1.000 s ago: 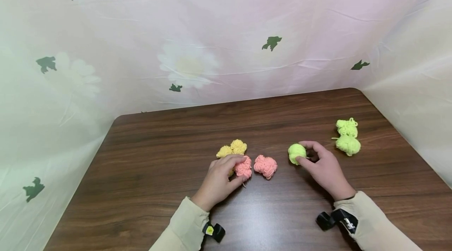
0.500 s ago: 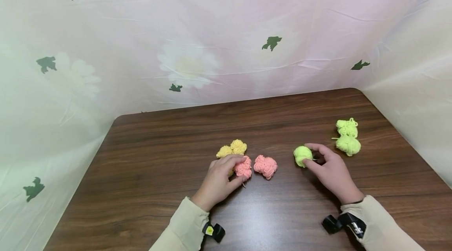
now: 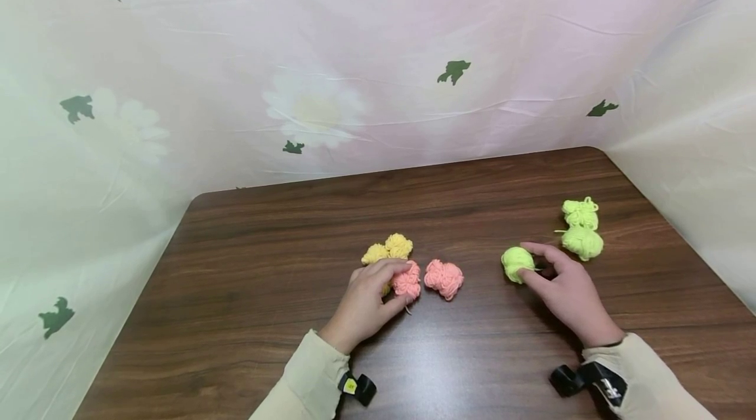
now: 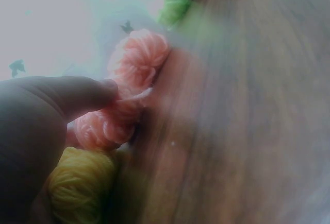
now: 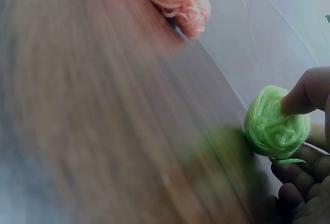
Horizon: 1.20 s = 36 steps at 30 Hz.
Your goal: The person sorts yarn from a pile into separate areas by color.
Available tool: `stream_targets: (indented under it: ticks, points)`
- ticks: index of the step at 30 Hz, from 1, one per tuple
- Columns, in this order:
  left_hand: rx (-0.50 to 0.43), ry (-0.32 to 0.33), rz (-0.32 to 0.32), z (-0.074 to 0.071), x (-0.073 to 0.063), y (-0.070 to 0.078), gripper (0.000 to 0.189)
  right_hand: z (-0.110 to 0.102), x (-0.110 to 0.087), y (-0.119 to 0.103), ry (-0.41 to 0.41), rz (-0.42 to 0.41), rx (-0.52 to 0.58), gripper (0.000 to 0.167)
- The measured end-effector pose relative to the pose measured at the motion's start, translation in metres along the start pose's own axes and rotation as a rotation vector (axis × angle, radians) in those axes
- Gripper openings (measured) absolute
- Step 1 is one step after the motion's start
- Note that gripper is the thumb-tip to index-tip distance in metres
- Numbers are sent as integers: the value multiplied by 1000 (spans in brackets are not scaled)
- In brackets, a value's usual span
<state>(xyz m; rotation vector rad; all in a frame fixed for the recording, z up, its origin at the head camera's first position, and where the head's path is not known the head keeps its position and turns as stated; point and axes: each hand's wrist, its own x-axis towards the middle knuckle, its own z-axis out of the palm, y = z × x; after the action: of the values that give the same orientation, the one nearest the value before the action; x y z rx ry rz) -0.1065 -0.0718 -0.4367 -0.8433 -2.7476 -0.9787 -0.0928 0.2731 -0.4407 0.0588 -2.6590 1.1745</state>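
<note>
My right grip [image 3: 540, 269] pinches the green yarn ball [image 3: 517, 263]; I'd hold it lightly, clear of the green pair [image 3: 581, 230] beyond, while my left grip [image 3: 386, 282] pinches a pink ball [image 3: 407, 281].

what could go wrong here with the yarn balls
1. The right hand pinches the green ball with fingertips only; it might slip and roll on the table.
2. A loose strand hangs from the pink ball under the left hand; it may snag and unwind.
3. That pink ball touches the yellow balls, so moving it might drag them along.
</note>
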Motion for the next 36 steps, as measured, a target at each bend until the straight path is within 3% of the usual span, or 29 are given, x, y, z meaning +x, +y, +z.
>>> stream_targets:
  ticks: [18, 36]
  points:
    - [-2, 23, 30, 1, 0, 0, 45, -13, -5, 6, 0, 36, -49, 44]
    - [-11, 21, 14, 1, 0, 0, 45, -27, -13, 18, -8, 60, -80, 45]
